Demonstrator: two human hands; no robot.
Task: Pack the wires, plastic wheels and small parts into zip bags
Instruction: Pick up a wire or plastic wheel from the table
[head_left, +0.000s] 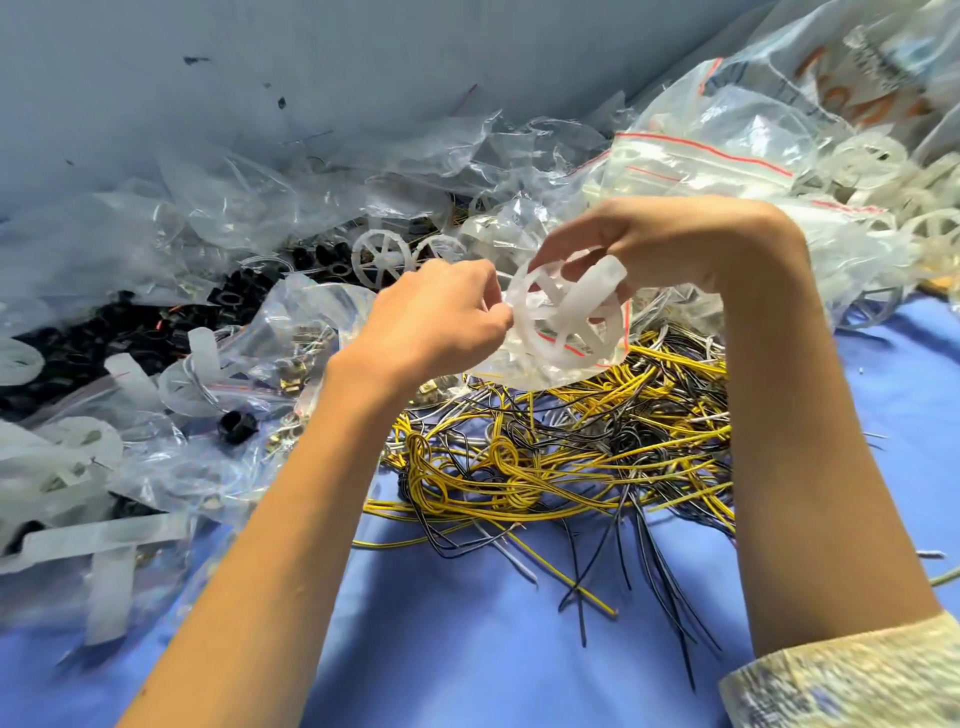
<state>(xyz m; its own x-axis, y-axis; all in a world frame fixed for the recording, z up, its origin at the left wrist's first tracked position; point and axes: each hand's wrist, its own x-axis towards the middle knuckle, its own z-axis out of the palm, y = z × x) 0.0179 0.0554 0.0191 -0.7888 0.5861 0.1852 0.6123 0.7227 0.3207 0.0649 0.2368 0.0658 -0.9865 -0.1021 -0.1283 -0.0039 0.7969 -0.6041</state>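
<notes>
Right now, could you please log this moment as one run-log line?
left hand: pinches zip bag edge | right hand: grips plastic wheels | wires: loose pile, unpacked

One view only, taken from head height and aimed forward and down. A wide field is taken in. The left hand (441, 317) and right hand (670, 244) are caught close at centre; the blue surface (467, 623) is seen below, the grey wall (260, 78) above.

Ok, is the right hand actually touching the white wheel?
Touching. The head view shows the right hand with its thumb and fingers curled round the rim of the white wheel, with no gap.
</notes>
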